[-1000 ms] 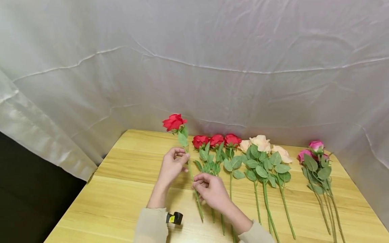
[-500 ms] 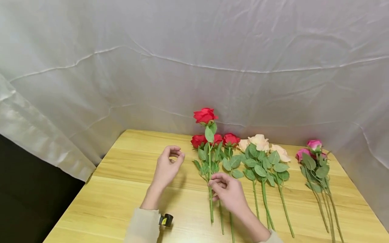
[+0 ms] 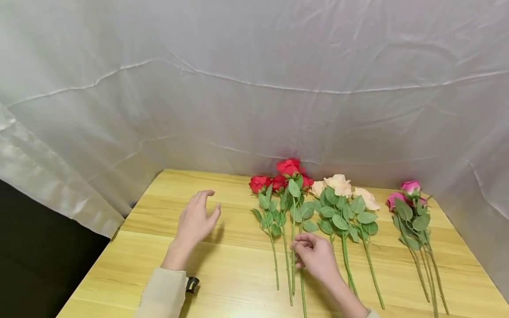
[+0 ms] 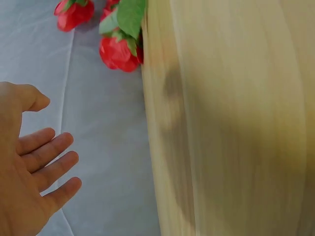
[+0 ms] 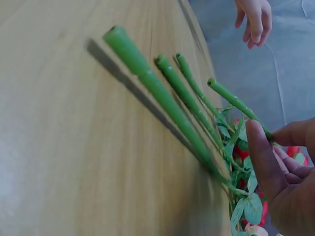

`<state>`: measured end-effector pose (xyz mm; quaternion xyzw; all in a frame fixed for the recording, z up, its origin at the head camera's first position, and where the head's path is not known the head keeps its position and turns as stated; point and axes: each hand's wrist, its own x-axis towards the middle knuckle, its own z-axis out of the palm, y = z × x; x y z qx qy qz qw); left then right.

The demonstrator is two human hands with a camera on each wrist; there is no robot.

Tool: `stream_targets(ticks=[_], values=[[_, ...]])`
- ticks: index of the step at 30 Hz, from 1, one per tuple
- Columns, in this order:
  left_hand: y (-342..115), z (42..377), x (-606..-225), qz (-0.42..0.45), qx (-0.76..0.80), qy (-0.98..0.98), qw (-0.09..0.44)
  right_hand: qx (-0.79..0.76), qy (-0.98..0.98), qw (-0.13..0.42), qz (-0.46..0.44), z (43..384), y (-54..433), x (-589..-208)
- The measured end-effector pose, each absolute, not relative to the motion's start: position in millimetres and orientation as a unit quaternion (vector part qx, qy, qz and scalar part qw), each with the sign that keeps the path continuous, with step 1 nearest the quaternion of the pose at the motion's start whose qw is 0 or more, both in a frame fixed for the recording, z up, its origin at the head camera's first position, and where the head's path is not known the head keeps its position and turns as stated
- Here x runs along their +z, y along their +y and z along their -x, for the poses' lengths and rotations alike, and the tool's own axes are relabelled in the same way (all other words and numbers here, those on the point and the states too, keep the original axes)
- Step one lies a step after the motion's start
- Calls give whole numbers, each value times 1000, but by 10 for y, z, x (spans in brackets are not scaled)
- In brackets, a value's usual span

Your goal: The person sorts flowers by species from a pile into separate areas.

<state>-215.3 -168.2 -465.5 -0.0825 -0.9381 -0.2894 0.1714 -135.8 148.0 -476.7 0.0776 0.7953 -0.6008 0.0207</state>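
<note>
My right hand (image 3: 316, 257) pinches the green stem of a red rose (image 3: 288, 167) between thumb and fingertips. In the head view this rose is held over the other red roses (image 3: 260, 183), which lie side by side with blooms toward the cloth. From the right wrist view, the held stem (image 5: 236, 101) stands off the table, while several other stems (image 5: 162, 93) lie along it. My left hand (image 3: 195, 219) is held above the table to the left, holding nothing. Its fingers (image 4: 51, 169) are spread and relaxed in the left wrist view.
Peach roses (image 3: 339, 185) lie right of the red ones. Farther right is a group of pink roses (image 3: 409, 187). The wooden table (image 3: 131, 260) backs onto a grey cloth (image 3: 254, 88). A black band piece (image 3: 192, 285) shows at the left sleeve.
My left hand has let go of the red rose and moved left. The right hand has carried the rose rightward and lowered it over the other red roses.
</note>
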Motion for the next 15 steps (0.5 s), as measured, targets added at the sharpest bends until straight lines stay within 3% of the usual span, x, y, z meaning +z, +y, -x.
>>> stream_targets(ticks=[6, 15], values=[[-1827, 2158, -4684, 96, -243, -948, 180, -575, 813, 41, -84, 1355, 1520, -4836], [-1976, 2105, -4725, 99, -200, -963, 153, -480, 874, 44, -53, 1348, 1581, -4845]])
